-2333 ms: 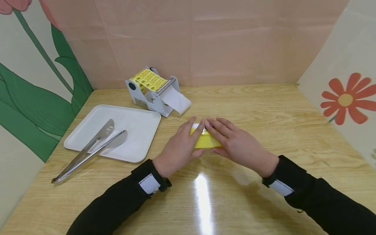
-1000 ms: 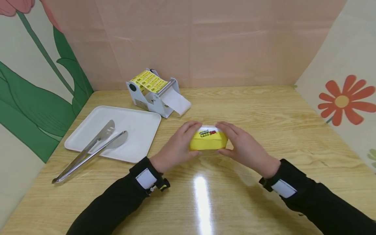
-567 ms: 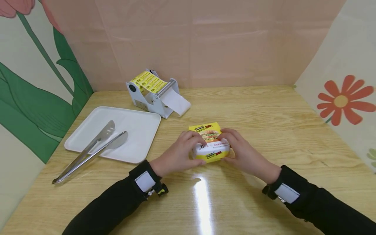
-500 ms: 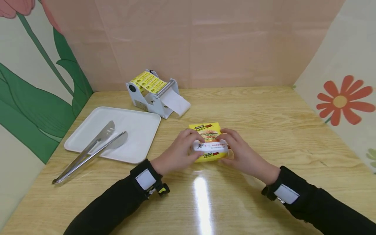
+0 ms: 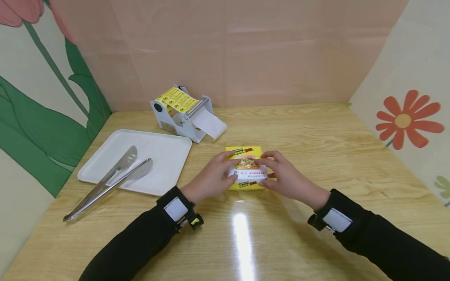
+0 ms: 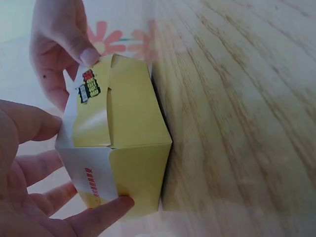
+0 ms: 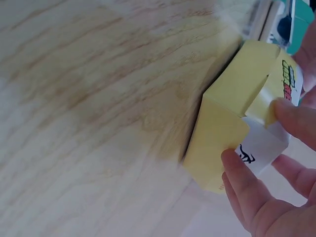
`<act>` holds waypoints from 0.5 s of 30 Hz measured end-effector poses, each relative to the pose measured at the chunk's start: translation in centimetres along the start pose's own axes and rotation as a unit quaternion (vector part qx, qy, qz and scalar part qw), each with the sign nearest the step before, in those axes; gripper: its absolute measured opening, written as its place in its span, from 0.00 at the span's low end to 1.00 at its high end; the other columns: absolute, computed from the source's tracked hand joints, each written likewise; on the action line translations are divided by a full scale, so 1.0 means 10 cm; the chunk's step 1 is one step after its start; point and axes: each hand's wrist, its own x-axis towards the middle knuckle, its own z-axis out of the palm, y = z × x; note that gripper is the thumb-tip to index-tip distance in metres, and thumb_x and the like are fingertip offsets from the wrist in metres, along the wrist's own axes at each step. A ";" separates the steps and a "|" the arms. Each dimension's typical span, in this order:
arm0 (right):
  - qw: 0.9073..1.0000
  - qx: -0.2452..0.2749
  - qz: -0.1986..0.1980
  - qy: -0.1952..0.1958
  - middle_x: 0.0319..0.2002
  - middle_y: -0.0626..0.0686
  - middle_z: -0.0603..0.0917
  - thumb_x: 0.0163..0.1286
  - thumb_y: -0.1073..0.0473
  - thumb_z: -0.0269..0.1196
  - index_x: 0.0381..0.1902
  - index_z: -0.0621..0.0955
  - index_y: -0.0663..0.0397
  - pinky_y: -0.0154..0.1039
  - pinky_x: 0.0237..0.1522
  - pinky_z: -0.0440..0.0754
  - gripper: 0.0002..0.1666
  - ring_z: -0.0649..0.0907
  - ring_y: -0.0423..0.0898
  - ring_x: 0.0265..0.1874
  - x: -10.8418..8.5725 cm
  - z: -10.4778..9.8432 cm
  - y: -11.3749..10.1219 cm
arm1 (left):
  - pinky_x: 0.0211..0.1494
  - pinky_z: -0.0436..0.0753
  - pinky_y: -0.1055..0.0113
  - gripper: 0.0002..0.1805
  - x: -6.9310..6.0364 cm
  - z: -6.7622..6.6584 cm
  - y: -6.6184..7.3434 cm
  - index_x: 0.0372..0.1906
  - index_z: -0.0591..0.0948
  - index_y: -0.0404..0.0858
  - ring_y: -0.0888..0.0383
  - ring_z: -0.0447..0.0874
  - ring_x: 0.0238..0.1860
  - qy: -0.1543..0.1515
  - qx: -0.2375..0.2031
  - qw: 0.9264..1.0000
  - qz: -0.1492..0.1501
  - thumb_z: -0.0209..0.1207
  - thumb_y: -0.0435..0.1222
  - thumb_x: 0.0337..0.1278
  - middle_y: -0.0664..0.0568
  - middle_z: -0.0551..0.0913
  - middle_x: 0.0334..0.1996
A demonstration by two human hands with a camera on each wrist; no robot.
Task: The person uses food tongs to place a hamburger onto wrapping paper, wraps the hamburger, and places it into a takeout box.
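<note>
A closed yellow-and-white burger box (image 5: 247,174) with a burger picture on its lid sits on the table in front of me. My left hand (image 5: 212,177) holds its left side, thumb near the front corner and fingers over the lid and side. On the opposite side my right hand (image 5: 290,177) grips the box, its thumb on the front flap. In the left wrist view, the box's tucked front flap (image 6: 94,118) lies against the yellow front panel. From the right wrist, a fingertip touches the box's side panel (image 7: 217,133).
Left of the hands lies a white tray (image 5: 165,156), with metal tongs (image 5: 109,181) resting across its front edge. Behind it stands a label dispenser (image 5: 183,113) carrying a roll of yellow labels (image 5: 177,99). A pink backdrop (image 5: 225,54) rises at the table's (image 5: 309,140) far edge.
Both hands first covered the tilted-up box front, then drew apart. The box was lowered until its lid faces up, and it was squared up slightly. Tray, tongs and dispenser stayed put.
</note>
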 end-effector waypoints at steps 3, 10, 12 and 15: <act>1.000 0.024 0.009 -0.002 0.62 0.67 0.64 0.58 0.70 0.70 0.62 0.73 0.67 0.48 0.45 0.83 0.34 0.73 0.62 0.55 0.02 -0.01 0.04 | 0.68 0.65 0.52 0.25 0.04 0.01 -0.04 0.64 0.75 0.37 0.45 0.63 0.69 0.007 -0.003 1.000 0.003 0.62 0.36 0.61 0.42 0.65 0.69; 0.999 0.049 0.014 -0.006 0.61 0.66 0.69 0.65 0.57 0.68 0.60 0.72 0.65 0.48 0.44 0.83 0.30 0.76 0.64 0.54 0.05 -0.15 0.14 | 0.71 0.60 0.49 0.24 0.05 -0.02 -0.06 0.65 0.74 0.37 0.45 0.58 0.72 -0.001 -0.044 0.999 -0.016 0.57 0.40 0.68 0.41 0.61 0.72; 0.999 0.042 0.020 0.005 0.62 0.66 0.70 0.69 0.55 0.64 0.61 0.72 0.65 0.52 0.46 0.82 0.28 0.76 0.64 0.55 0.06 -0.23 0.17 | 0.71 0.58 0.48 0.24 0.05 -0.06 -0.06 0.67 0.71 0.38 0.45 0.56 0.73 -0.002 -0.055 0.998 -0.032 0.53 0.42 0.71 0.41 0.57 0.74; 0.999 0.027 0.035 0.015 0.64 0.66 0.69 0.74 0.51 0.57 0.64 0.70 0.65 0.58 0.52 0.77 0.29 0.74 0.65 0.58 0.12 -0.36 0.20 | 0.72 0.56 0.48 0.26 0.10 -0.16 -0.06 0.70 0.68 0.39 0.45 0.52 0.74 0.004 -0.049 0.997 -0.055 0.49 0.45 0.73 0.42 0.54 0.75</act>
